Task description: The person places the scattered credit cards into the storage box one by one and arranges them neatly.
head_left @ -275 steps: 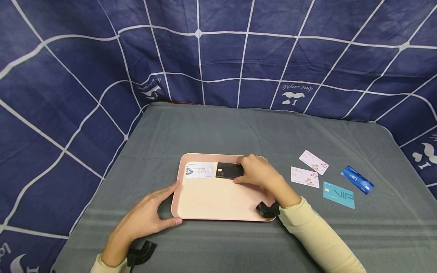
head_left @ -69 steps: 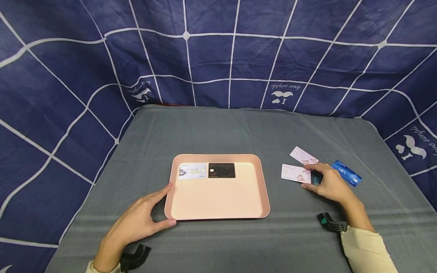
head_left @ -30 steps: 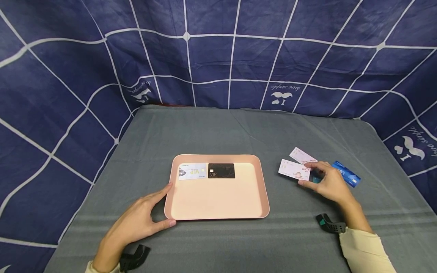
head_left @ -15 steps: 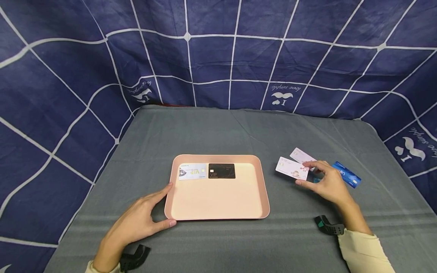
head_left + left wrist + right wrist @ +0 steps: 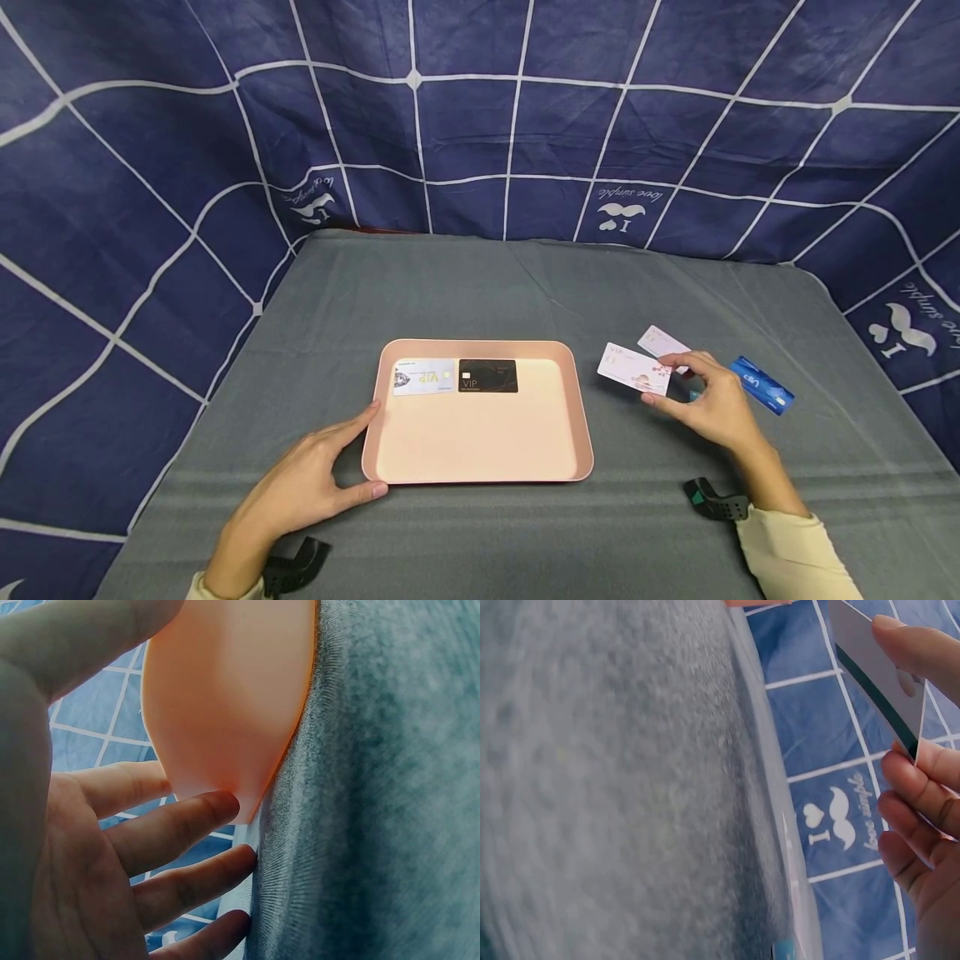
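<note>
The right hand (image 5: 712, 404) pinches a pale pink VIP card (image 5: 628, 367) with a flower print between thumb and fingers. In the right wrist view the card (image 5: 877, 671) is up off the grey cloth, its back with a dark stripe showing. At the left end of the pink tray (image 5: 480, 442), the left hand (image 5: 296, 483) rests with thumb and index finger spread along the rim. The left wrist view shows its fingers (image 5: 169, 832) loosely extended against the tray wall. A white VIP card (image 5: 423, 377) and a black VIP card (image 5: 488, 376) lie side by side along the tray's far edge.
A second pink card (image 5: 660, 340) lies on the grey cloth behind the held one. A blue VIP card (image 5: 762, 385) is right of the right hand, and a teal card (image 5: 695, 395) is mostly hidden beneath that hand. Blue checked fabric (image 5: 480, 125) rises behind the table.
The black card has been let go in the tray. Later the right hand took the nearer pink card, lifted it and shifted it left, tilting it. The left hand stays at the tray.
</note>
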Available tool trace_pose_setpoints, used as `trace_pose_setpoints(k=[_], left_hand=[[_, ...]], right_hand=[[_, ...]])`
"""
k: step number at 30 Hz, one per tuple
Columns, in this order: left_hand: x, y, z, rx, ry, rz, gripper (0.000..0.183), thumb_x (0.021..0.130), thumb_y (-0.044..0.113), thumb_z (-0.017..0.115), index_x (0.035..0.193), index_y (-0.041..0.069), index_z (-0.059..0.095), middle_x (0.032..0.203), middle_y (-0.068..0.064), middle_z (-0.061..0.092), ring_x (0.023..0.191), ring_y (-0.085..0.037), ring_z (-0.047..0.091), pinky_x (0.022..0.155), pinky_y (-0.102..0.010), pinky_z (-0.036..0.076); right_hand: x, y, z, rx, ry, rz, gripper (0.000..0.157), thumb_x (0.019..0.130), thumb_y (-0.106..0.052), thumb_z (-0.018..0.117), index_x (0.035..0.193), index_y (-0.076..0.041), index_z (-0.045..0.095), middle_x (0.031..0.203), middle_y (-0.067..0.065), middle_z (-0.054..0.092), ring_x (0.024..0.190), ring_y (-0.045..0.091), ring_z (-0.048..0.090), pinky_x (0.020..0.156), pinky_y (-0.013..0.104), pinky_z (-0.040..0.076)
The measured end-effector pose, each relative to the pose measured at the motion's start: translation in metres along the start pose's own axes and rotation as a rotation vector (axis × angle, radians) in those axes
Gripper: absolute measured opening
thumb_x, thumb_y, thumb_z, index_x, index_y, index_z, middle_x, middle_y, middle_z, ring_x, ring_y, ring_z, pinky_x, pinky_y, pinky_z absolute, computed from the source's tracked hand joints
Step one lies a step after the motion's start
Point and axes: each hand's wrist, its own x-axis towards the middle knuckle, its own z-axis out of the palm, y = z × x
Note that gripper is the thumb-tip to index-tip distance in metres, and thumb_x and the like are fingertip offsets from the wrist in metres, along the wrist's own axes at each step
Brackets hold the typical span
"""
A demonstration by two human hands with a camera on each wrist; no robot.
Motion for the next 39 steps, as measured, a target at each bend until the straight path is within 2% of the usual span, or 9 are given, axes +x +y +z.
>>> trace_pose_setpoints(k=[11, 21, 25, 31, 39], left_hand=[[-0.001, 0.0, -0.001, 0.004, 0.0, -0.007, 0.095, 0.075, 0.057, 0.08, 0.148, 0.008, 0.046, 0.138, -0.011, 0.058, 0.121, -0.028, 0.059, 0.097, -0.048, 0.048], [0.0, 0.001, -0.003, -0.008, -0.027, -0.035, 0.096, 0.075, 0.061, 0.078, 0.149, 0.008, 0.045, 0.138, -0.012, 0.057, 0.121, -0.03, 0.058, 0.098, -0.049, 0.048], [0.0, 0.001, -0.002, -0.011, -0.031, -0.044, 0.097, 0.075, 0.061, 0.078, 0.149, 0.008, 0.045, 0.139, -0.012, 0.057, 0.122, -0.03, 0.058, 0.098, -0.05, 0.047], [-0.001, 0.001, -0.001, -0.01, -0.018, -0.022, 0.096, 0.075, 0.059, 0.079, 0.148, 0.007, 0.046, 0.139, -0.012, 0.056, 0.123, -0.03, 0.057, 0.098, -0.049, 0.047], [0.0, 0.001, -0.001, -0.012, -0.024, -0.038, 0.096, 0.074, 0.059, 0.08, 0.149, 0.008, 0.045, 0.139, -0.013, 0.056, 0.122, -0.031, 0.057, 0.098, -0.05, 0.047]], right_hand=[[0.01, -0.013, 0.011, 0.052, -0.009, -0.064, 0.055, 0.049, -0.007, 0.096, 0.099, -0.009, 0.073, 0.092, 0.003, 0.067, 0.078, 0.018, 0.054, 0.068, 0.027, 0.041], [0.026, -0.031, 0.015, 0.108, -0.028, -0.131, 0.057, 0.05, -0.006, 0.097, 0.103, -0.01, 0.074, 0.093, -0.001, 0.067, 0.081, 0.016, 0.053, 0.07, 0.024, 0.041], [0.032, -0.036, 0.018, 0.126, -0.029, -0.151, 0.057, 0.05, -0.006, 0.096, 0.102, -0.01, 0.073, 0.092, -0.003, 0.066, 0.08, 0.018, 0.052, 0.069, 0.026, 0.04], [0.038, -0.043, 0.026, 0.144, -0.057, -0.18, 0.056, 0.051, -0.01, 0.097, 0.101, -0.009, 0.073, 0.091, -0.002, 0.069, 0.081, 0.016, 0.054, 0.069, 0.026, 0.042], [0.043, -0.053, 0.035, 0.174, -0.097, -0.191, 0.056, 0.053, -0.014, 0.097, 0.102, -0.009, 0.072, 0.095, -0.001, 0.069, 0.083, 0.022, 0.056, 0.071, 0.03, 0.044]])
